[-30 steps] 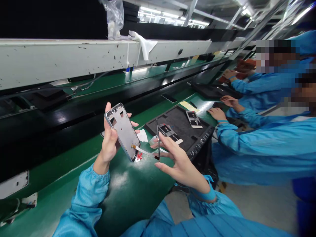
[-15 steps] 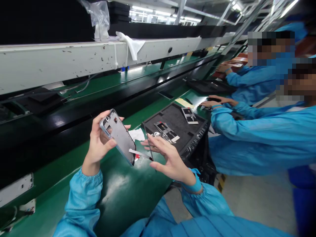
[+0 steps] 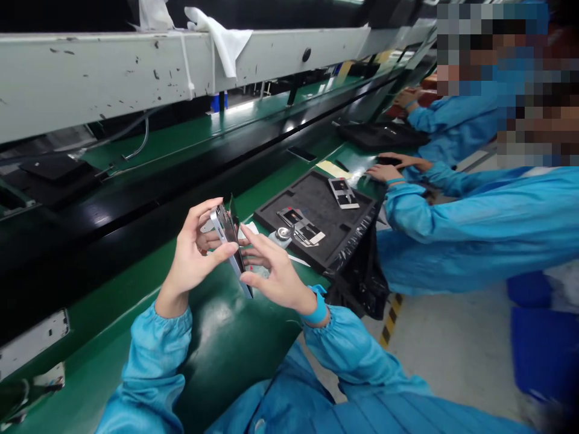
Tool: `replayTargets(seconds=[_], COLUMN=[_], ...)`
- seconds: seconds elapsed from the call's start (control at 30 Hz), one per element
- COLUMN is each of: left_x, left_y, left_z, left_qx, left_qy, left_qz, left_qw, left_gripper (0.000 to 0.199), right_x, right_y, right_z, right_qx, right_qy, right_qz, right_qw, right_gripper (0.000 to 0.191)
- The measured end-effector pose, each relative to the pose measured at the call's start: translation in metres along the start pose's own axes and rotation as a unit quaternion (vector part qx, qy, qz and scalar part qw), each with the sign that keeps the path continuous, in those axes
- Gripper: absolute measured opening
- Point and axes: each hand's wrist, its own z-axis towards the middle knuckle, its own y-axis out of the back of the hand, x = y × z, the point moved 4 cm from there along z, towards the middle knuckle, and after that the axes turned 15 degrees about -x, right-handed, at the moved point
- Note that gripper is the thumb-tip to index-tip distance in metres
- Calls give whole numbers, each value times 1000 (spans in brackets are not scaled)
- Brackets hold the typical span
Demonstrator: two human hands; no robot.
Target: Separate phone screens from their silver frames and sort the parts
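Note:
My left hand (image 3: 192,259) grips a light blue-silver phone frame (image 3: 245,286), tilted on edge above the green bench. Its thumb lies along the near side and its fingers wrap behind. A thin dark phone screen (image 3: 233,208) stands close against the frame's open face, slightly apart at the top end. My right hand (image 3: 278,271) holds this screen from the right, thumb near the lower end and fingers behind. The frame's inside is mostly hidden by the screen and fingers. Just beyond my right hand stands a small bottle with a metal top (image 3: 283,234).
A black foam tray (image 3: 328,247) holds several phone screen parts (image 3: 344,194). White phone plates (image 3: 36,340) lie at the left. Another person's hands (image 3: 384,172) work farther along the bench. A grey rail (image 3: 113,72) with a white cloth (image 3: 226,45) runs across the back.
My right hand has moved left, bringing the screen up against the phone frame. The frame has turned more edge-on. The white strip between the two parts no longer shows. The view has tipped down.

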Motion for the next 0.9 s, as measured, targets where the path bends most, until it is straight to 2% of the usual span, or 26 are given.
replayTargets(seconds=[0.1, 0.23, 0.4, 0.47, 0.53, 0.6, 0.63, 0.7, 0.77, 0.83, 0.9], left_x=[-3, -2, 8, 16, 24, 30, 31, 29, 24, 17, 12], left_y=[0, 5, 0, -8, -14, -19, -21, -24, -28, -32, -38], left_z=[1, 2, -2, -5, -8, -11, -12, -14, -16, -18, -22], left_qx=[-14, -28, -10, -43, -116, -175, -183, -165, -130, -89, -40], left_qy=[-2, 8, 10, 36, 65, 91, 105, 126, 136, 138, 150], left_qz=[8, 4, 9, -15, -69, -107, -107, -88, -69, -60, -57], left_qw=[1000, 1000, 1000, 998, 989, 974, 972, 974, 980, 984, 986], left_gripper=[63, 69, 70, 70, 67, 65, 65, 68, 69, 69, 68], right_x=[-2, -6, -22, -31, -36, -34, -30, -19, -10, -4, 1], right_y=[-4, -6, -7, -10, -14, -16, -14, -6, 0, 1, 2], right_z=[2, 4, 12, 15, 16, 17, 18, 24, 30, 34, 32], right_qx=[-9, -12, -13, -17, -13, -20, -40, -93, -110, -72, -36], right_qy=[-2, 1, 77, 102, 115, 124, 122, 88, 12, -67, -112], right_qz=[22, 2, -37, -58, -84, -97, -91, -54, -7, 29, 59], right_qw=[1000, 1000, 996, 993, 990, 987, 988, 990, 994, 995, 991], right_gripper=[97, 98, 88, 85, 80, 76, 76, 78, 80, 86, 86])
